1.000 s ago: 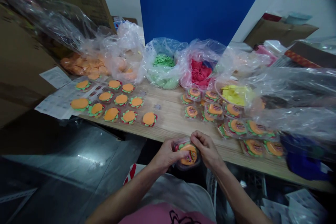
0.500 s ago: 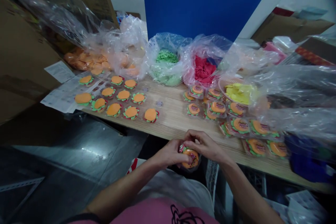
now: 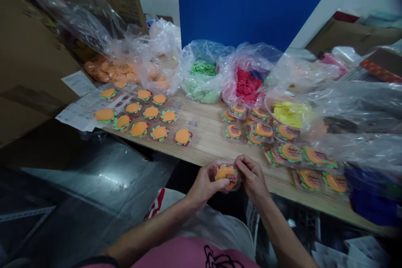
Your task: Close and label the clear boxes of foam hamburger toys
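A toy burger in a clear plastic case (image 3: 225, 171) is held in front of me, just off the table's front edge. My left hand (image 3: 201, 185) is closed around its left side, thumb lying over the front. At the upper right corner of the case, my right hand (image 3: 253, 177) pinches the edge between thumb and fingers. The burger has an orange bun, green and red layers, and a dark printed label. Nearest on the table to the left is an unlabelled burger in an open-looking tray (image 3: 182, 137). Labelled cased burgers (image 3: 263, 130) are stacked to the right.
Plastic bags along the back hold orange pieces (image 3: 109, 70), green pieces (image 3: 203, 68) and red pieces (image 3: 248, 85). A basket contains yellow pieces (image 3: 291, 114). Printed sheets (image 3: 77, 111) lie at the left end of the wooden table (image 3: 205, 119). A blue bin (image 3: 372, 201) is at right.
The cased burger has been raised slightly and turned more upright. My right hand has shifted from over its top to its right corner. The view has moved a little.
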Motion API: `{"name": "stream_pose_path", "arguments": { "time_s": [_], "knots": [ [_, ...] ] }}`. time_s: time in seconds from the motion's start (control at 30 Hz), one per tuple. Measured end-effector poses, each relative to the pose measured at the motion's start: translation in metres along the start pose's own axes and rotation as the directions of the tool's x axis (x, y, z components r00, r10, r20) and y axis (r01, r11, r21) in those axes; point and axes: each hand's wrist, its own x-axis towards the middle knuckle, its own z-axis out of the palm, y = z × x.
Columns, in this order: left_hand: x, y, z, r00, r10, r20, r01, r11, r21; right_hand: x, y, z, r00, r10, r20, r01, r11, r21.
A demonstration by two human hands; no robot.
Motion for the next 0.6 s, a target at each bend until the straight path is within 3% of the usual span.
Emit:
{"name": "stream_pose_path", "arguments": {
  "time_s": [0.1,0.17,0.23,0.3,0.6],
  "knots": [
    [0.003,0.003,-0.006,0.985,-0.121,0.126,0.098,0.98,0.174,0.005,-0.015,-0.007,0.96,-0.022,0.278,0.097,0.961,-0.259],
    [0.006,0.007,-0.009,0.958,-0.176,0.226,0.112,0.956,0.27,0.007,-0.024,-0.008,0.886,0.046,0.461,0.148,0.915,-0.376],
    [0.008,0.01,-0.01,0.938,-0.182,0.294,0.088,0.948,0.306,0.008,-0.028,-0.006,0.829,0.104,0.549,0.167,0.891,-0.422],
    [0.008,0.011,-0.01,0.936,-0.171,0.309,0.068,0.946,0.317,0.007,-0.026,-0.003,0.826,0.118,0.551,0.146,0.899,-0.413],
    [0.004,0.008,-0.015,0.971,-0.182,0.157,0.102,0.902,0.419,-0.005,0.001,0.005,0.944,0.017,0.329,0.092,0.945,-0.313]
  ]
}}
